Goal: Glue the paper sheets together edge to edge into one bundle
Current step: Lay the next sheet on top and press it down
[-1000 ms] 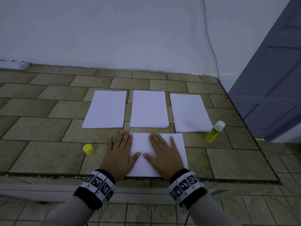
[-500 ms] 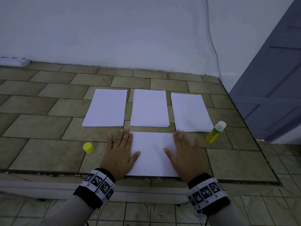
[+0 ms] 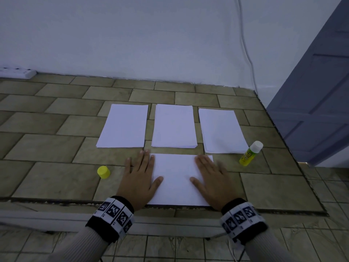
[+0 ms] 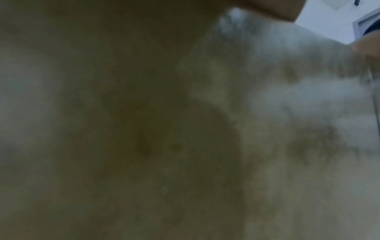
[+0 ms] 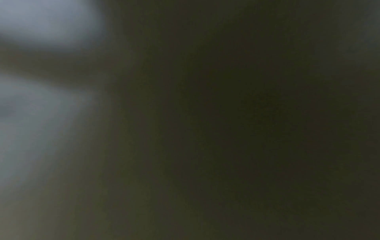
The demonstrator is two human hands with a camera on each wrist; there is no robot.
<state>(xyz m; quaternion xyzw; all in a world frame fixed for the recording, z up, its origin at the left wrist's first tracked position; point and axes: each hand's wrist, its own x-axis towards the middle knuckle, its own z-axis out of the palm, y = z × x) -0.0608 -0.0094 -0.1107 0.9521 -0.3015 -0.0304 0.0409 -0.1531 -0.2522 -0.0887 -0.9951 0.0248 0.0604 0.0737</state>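
Observation:
A white paper bundle (image 3: 176, 178) lies at the near edge of the tiled surface. My left hand (image 3: 140, 176) rests flat on its left edge, fingers straight. My right hand (image 3: 212, 176) presses flat on its right edge. Beyond it lie three white paper stacks: left (image 3: 123, 126), middle (image 3: 174, 126), right (image 3: 221, 131). A yellow glue stick (image 3: 250, 156) with a white tip lies right of the bundle, and its yellow cap (image 3: 103, 172) stands to the left. Both wrist views are dark and blurred.
The tiled surface (image 3: 47, 148) ends at a white wall behind. A white power strip (image 3: 17, 72) sits at the far left and a cable (image 3: 247, 59) hangs down the wall. A grey-blue door (image 3: 317, 95) stands at the right.
My right hand slid from the middle of the bundle to its right edge, staying flat. The left hand has not moved.

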